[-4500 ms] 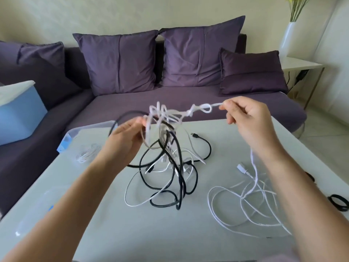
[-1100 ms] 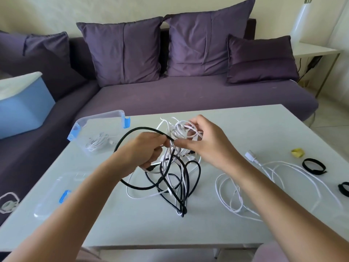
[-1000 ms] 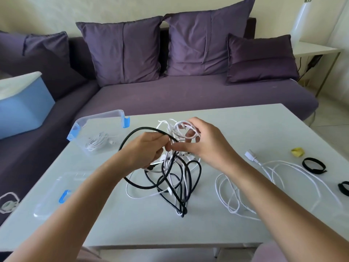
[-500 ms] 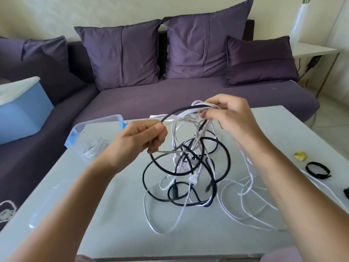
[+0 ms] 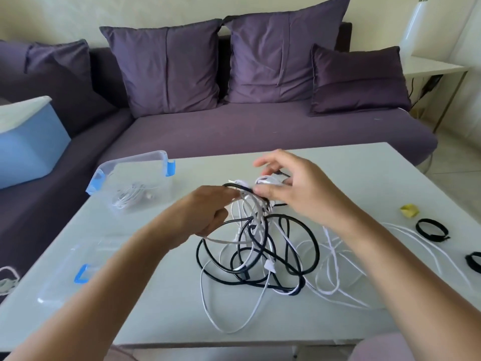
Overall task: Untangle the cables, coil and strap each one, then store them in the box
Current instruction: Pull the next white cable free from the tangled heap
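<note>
The step in hand is untangling; no coiling or strapping of this bunch has begun. The tangle [image 5: 260, 251] of black and white cables sits mid-table [image 5: 338, 173], its top lifted clear while the lower loops rest on the surface. The left hand [image 5: 208, 212] pinches strands at the top, a black loop among them. The right hand [image 5: 299, 194] pinches a wad of white loops just beside it, forefinger raised; blur hides the exact hold. A looser white cable [image 5: 338, 269] trails from the tangle to the right. The box [image 5: 130, 173] stands open at the far left of the table with one coiled white cable [image 5: 130, 198] inside, its lid [image 5: 65, 277] nearer the person. Two black straps [image 5: 430, 230] lie at the right edge. The next move likely calls for finding a free end and feeding it back through the loops rather than pulling, since a tug could tighten the knot.
</note>
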The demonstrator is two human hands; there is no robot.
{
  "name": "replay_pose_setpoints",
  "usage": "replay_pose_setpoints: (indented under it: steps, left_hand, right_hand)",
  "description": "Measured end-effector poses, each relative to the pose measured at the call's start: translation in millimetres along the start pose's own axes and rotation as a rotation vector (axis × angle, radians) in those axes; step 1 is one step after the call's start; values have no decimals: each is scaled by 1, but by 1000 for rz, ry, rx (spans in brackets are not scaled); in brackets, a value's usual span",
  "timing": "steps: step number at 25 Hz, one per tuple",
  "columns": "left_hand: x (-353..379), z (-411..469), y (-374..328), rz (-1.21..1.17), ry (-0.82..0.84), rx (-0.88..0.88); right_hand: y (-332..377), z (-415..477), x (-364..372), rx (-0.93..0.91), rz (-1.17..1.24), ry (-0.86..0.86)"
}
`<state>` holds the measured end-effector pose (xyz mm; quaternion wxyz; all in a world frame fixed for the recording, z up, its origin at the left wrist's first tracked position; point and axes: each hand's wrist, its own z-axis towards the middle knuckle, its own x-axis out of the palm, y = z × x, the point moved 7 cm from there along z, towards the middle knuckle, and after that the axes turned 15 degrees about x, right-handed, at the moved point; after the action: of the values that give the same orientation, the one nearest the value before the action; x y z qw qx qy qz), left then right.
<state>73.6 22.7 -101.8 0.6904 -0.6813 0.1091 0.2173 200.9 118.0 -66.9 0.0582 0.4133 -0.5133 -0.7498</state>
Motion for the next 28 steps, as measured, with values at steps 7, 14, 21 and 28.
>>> replay_pose_setpoints:
  steps: [7, 14, 21, 28]
  left_hand:
    - [15, -7, -3, -69, -52, 22]
    - [4, -7, -19, 80, -266, 210]
    - [3, -2, -11, -276, -305, 247]
    - [14, 6, -11, -413, -164, 267]
  right_hand:
    - [-26, -10, 14, 394, 352, 335]
    - [-7, -21, 5, 293, 547, 341]
    - [-6, -24, -12, 156, 127, 2]
    - [12, -35, -6, -150, -164, -310]
